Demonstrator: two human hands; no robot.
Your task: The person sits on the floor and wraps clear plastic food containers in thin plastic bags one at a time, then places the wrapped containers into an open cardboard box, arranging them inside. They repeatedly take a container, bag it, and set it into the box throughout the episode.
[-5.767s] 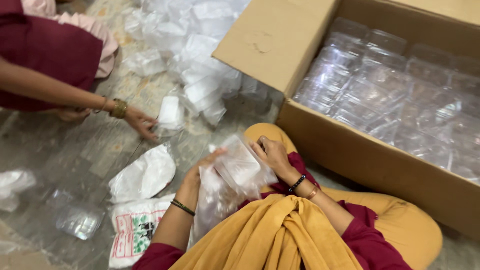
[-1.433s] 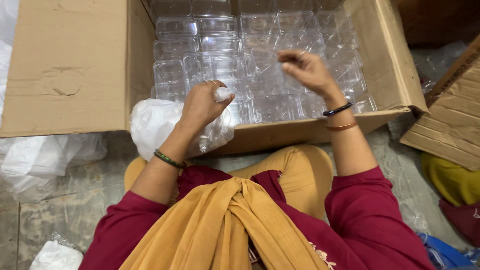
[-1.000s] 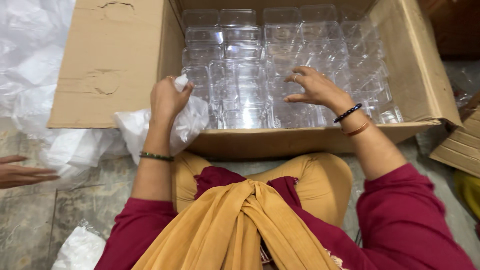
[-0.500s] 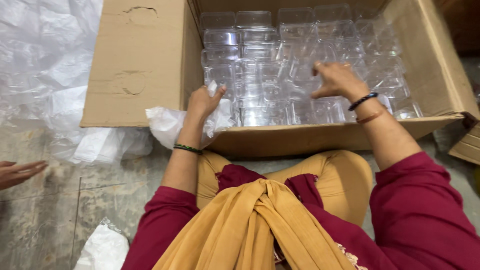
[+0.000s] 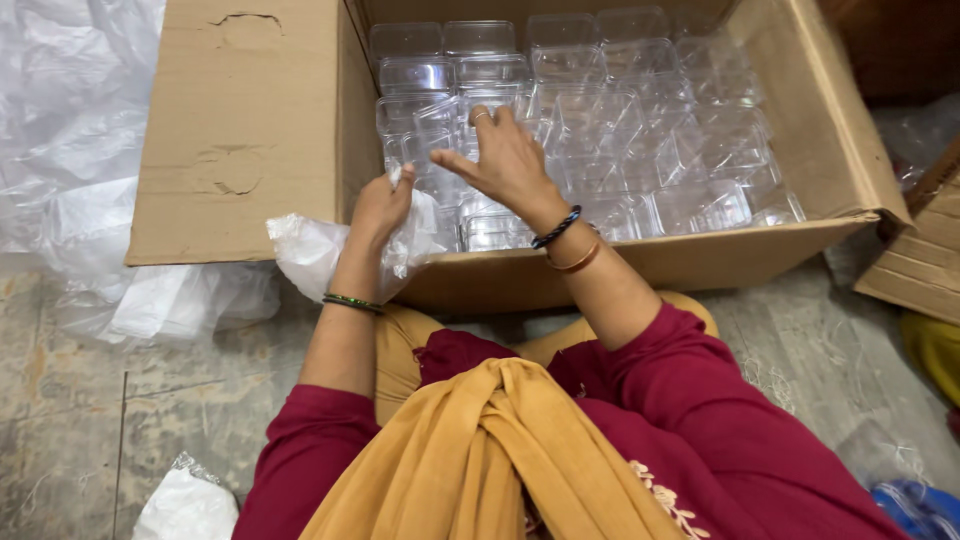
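A big cardboard box (image 5: 690, 262) lies open in front of me, packed with several clear plastic containers (image 5: 620, 130). My left hand (image 5: 383, 205) grips a crumpled clear plastic bag (image 5: 312, 250) at the box's near left corner. My right hand (image 5: 505, 160) reaches into the box on its left side, fingers bent around a clear container there; whether it has hold of it is not visible. Both wrists wear bangles.
The box's left flap (image 5: 245, 130) lies folded out flat. Crumpled plastic sheets and bags (image 5: 70, 140) pile up on the stone floor at left. A white bag (image 5: 185, 505) lies at the bottom left, more cardboard (image 5: 915, 260) at the right.
My right hand has moved from the right side of the box to its left part, close to my left hand. The other person's hand at the left edge is out of view.
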